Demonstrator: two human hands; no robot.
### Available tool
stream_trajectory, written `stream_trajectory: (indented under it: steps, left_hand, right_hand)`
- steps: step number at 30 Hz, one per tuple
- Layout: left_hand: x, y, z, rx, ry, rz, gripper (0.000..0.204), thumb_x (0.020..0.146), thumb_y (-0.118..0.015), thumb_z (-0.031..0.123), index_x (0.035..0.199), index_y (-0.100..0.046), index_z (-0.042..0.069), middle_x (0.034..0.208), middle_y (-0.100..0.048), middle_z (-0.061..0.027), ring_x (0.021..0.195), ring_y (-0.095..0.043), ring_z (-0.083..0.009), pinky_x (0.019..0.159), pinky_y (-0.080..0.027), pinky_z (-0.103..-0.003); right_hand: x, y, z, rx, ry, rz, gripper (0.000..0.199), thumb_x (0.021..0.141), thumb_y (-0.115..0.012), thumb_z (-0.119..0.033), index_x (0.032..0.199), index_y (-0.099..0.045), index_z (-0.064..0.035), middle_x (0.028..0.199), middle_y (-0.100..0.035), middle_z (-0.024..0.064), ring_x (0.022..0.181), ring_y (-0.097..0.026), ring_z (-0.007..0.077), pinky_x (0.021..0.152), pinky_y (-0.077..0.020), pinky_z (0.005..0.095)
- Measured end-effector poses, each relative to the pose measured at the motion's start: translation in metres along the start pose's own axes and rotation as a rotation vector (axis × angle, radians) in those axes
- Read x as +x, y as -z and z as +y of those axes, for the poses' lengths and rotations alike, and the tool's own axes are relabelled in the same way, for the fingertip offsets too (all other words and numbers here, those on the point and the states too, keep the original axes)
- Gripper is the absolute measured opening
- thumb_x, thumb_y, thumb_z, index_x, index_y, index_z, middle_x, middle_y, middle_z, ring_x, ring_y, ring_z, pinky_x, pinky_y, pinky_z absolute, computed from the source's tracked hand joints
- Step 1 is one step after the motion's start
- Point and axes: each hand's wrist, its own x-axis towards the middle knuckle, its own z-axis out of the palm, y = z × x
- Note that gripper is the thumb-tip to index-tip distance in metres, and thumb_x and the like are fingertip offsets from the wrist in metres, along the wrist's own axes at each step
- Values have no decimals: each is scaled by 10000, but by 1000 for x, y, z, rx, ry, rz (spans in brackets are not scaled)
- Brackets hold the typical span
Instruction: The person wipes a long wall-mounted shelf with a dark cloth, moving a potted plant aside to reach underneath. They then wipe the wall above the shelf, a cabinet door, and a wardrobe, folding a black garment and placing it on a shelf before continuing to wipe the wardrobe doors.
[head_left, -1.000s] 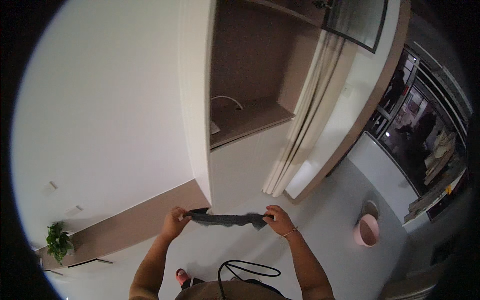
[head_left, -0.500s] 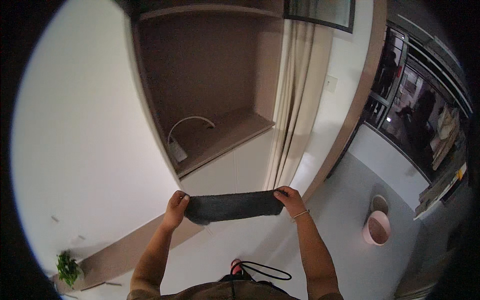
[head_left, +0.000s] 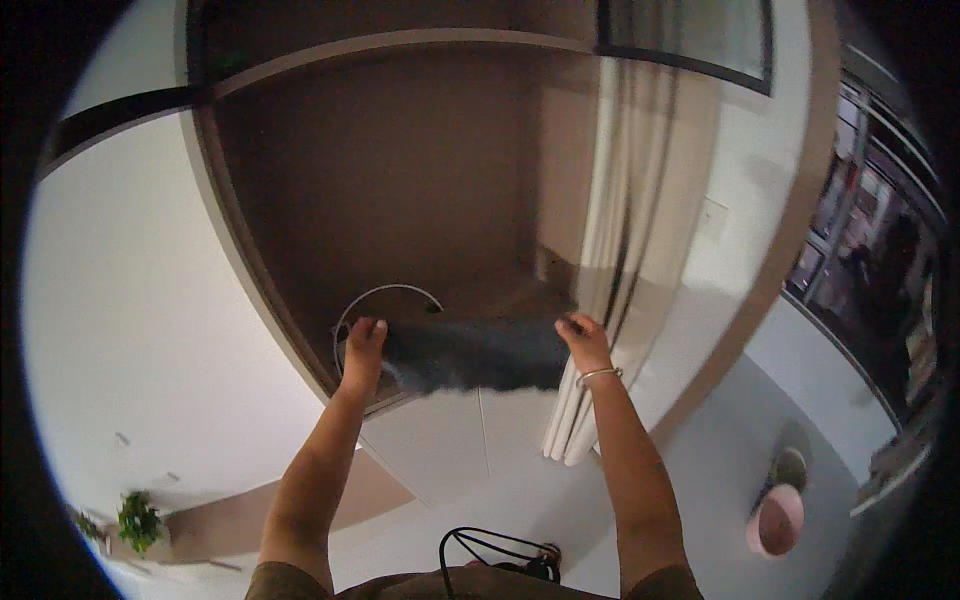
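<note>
A dark grey cloth (head_left: 475,353) with a fuzzy lower edge hangs stretched between my two hands, slightly blurred. My left hand (head_left: 364,350) is closed on its left end, thumb uppermost. At the other end, my right hand (head_left: 586,345) pinches the upper corner; a bracelet circles that wrist. Both arms reach forward, and the cloth is in front of the brown shelf niche (head_left: 375,165), covering part of its floor. Just behind my left hand, a white cable (head_left: 385,288) arches up from the shelf. Whether the cloth touches the shelf, I cannot tell.
White cabinet doors (head_left: 440,440) lie below the niche. A beige curtain (head_left: 650,220) hangs to the right. Pink bucket (head_left: 777,525) and a greyish container (head_left: 790,467) stand on the floor at right. A green plant (head_left: 138,520) is at lower left. Black cord loops (head_left: 490,540) hang near my waist.
Both hands have risen with the cloth, from below the shelf's front edge to in front of the niche. The cloth's lower edge now looks wavy. The whole view has shifted as well.
</note>
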Motion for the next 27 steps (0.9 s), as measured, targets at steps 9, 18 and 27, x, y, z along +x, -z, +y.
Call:
stream_trajectory:
  steps: [9,18,27]
  left_hand:
    - [0,-33,-88,56,183,215,310,924,-610,259,1092,-582,0,843,-617,-100,803,-589,-229,737,-483,-372]
    - [-39,-99,-108,763,-39,-46,539,887,-598,413,1343,-511,139,1399,-460,-185,1265,-431,-421,1015,-393,-502]
    - [5,-91,-132,1209,-23,-262,624,896,-486,594,1384,-505,206,1472,-391,-165,1370,-325,-406,1038,-330,-606]
  right_hand:
    - [115,-43,54,-218,103,-383,333,846,-712,-313,1033,-686,-39,973,-707,122,913,-666,236,802,-503,341]
    - [78,-86,115,-524,688,-587,347,888,-604,-393,1197,-648,-240,1321,-556,62,1192,-515,335,1002,-348,610]
    - [82,-174,49,-817,435,-1171,615,979,-234,-586,1474,-383,-252,1599,-204,31,1446,-183,356,1149,-86,601]
